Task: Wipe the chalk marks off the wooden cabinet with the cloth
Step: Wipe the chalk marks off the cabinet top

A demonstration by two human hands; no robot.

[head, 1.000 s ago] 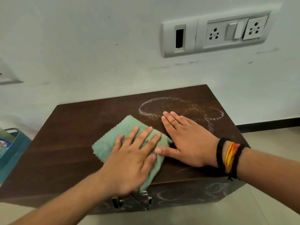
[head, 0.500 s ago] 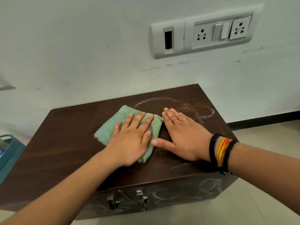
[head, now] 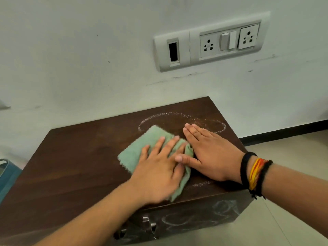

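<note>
Blue plastic bin (head: 7, 176) peeks in at the far left edge, beside the dark wooden cabinet (head: 71, 166), which stands against a pale wall (head: 71, 59) on a light tiled floor (head: 292, 157). On the cabinet's top, near the middle, the left hand (head: 158, 174) lies flat with fingers spread straight, pressing on the green cloth (head: 142, 148); motion blur softens its wrist. Just beside it, the right hand (head: 209, 155) lies flat on the bare wood, fingers straight and together, its thumb touching the cloth's right edge. Behind both hands a chalk loop (head: 179, 119) curves across the top, and a short chalk streak (head: 198, 184) lies near the front edge. More chalk scribbles (head: 220, 212) mark the cabinet's front face, near metal handles (head: 149, 226). Black and orange-yellow thread bands (head: 253, 174) circle the right wrist. Above, a white socket-and-switch panel (head: 211, 41) is set in the wall. Compared with half a second ago, the cloth and left hand sit slightly nearer the front edge, while the right hand has kept its place.
</note>
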